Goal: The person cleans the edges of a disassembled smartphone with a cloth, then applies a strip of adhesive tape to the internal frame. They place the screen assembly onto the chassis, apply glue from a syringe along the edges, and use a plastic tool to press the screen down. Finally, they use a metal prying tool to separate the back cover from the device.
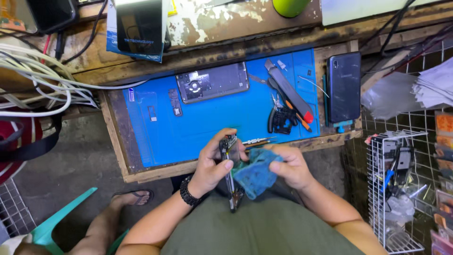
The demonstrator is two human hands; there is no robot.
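My left hand (213, 163) grips an opened phone frame (231, 150) upright on its edge, just above my lap. Pressed against the side of that frame is a blue cloth (255, 175), bunched in my right hand (292, 167). A dark bead bracelet (188, 192) is on my left wrist. Both hands hover at the near edge of a small wooden bench (118, 141) covered by a blue work mat (212, 120).
On the mat lie a phone back housing (212, 82), small parts (175, 102), pliers (281, 117), a utility knife (289, 92) and screwdrivers (258, 140). A dark phone (344, 86) lies at the mat's right. White cables (37, 85) lie left, a wire rack (395, 184) right.
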